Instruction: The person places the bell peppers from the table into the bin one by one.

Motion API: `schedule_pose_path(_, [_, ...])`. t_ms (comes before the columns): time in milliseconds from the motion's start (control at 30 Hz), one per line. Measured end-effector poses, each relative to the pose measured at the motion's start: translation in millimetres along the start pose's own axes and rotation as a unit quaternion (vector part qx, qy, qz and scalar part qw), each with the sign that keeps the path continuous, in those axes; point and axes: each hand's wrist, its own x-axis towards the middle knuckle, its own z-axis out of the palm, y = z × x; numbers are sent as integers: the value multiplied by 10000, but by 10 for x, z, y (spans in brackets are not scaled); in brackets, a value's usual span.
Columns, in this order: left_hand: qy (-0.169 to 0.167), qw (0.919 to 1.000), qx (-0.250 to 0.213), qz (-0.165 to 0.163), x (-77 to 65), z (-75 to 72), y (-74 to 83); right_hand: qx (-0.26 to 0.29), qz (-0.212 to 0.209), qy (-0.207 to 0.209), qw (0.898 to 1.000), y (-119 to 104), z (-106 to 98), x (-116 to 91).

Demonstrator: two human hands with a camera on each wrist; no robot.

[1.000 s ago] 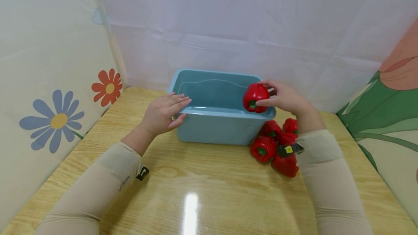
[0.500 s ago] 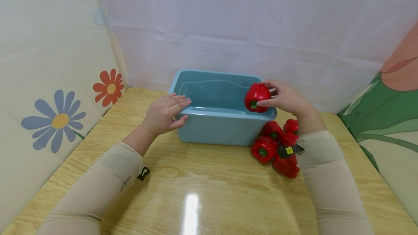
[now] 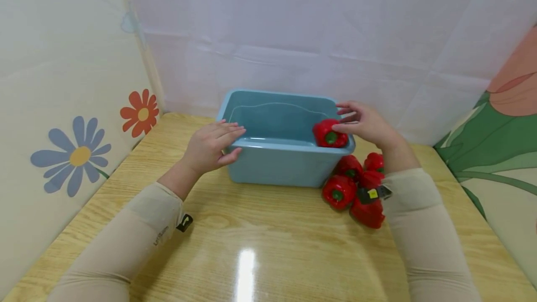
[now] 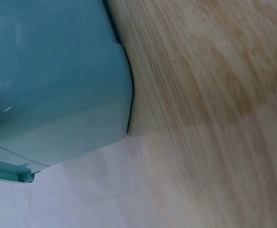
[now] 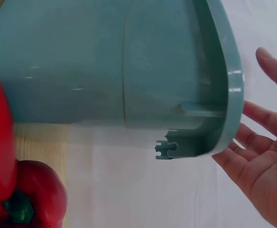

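Note:
A light blue plastic bin (image 3: 272, 162) stands against the back wall. My left hand (image 3: 211, 147) rests on its left rim with straight fingers. At the right end, a red bell pepper (image 3: 330, 133) with a green stem sits low inside the bin's opening, its lower part hidden by the front rim. My right hand (image 3: 364, 122) is spread over the right rim, thumb overlapping the pepper in the head view. The right wrist view shows that hand's loosely extended fingers beside the bin's rim (image 5: 235, 85). The left wrist view has the bin's side (image 4: 58, 71) but almost none of the hand.
Several more red bell peppers (image 3: 338, 192) lie clustered on the wooden table (image 3: 218, 232) by the bin's front right corner, partly behind the right wrist's camera (image 3: 371, 194). A pale cloth wall (image 3: 293, 27) rises close behind the bin; flower-patterned panels flank both sides.
My right hand held the bell pepper over the bin's right end in both earlier frames. Now its fingers have let go and the pepper has dropped lower. The left hand stays put.

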Motion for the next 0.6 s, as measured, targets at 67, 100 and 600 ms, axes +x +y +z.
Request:
schedule_pose_path(67, [18,10000,-24,43,-2,12,-10,113,-53,34,9999,10,-11,-15])
schedule_pose_path(100, [27,10000,-37,61,-5,20,-17,141,-69,52,9999,12,-17,-25])
schedule_pose_path(600, [-54,10000,4,47,-15,25,-39,153,-86,115,9998,116,-68,-117])
